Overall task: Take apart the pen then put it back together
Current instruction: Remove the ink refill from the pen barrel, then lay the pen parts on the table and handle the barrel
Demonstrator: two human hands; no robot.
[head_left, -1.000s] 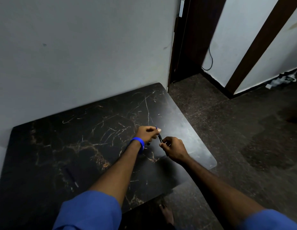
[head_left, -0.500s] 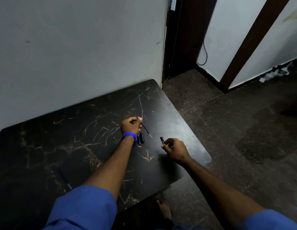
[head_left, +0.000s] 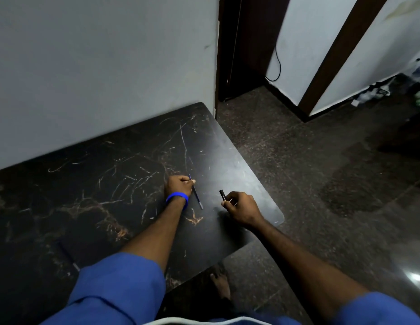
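Left hand [head_left: 179, 186] pinches the thin blue refill [head_left: 195, 193], its lower end near the dark marbled tabletop [head_left: 91, 184]. Right hand [head_left: 240, 207], just beside, is closed around the black barrel piece [head_left: 222, 194]. Disassembly seems done; next, thread the refill into the barrel.

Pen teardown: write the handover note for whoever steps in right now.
Left hand: shut on the thin blue refill, its lower end down by the table.
Right hand: shut on the black barrel piece, open end up and clear of the refill.
Another dark pen-like piece lies on the table near the left sleeve; I cannot tell what it is.
Done: refill is out of the barrel.
Left: any further disassembly, then slide the refill back and close the pen up.
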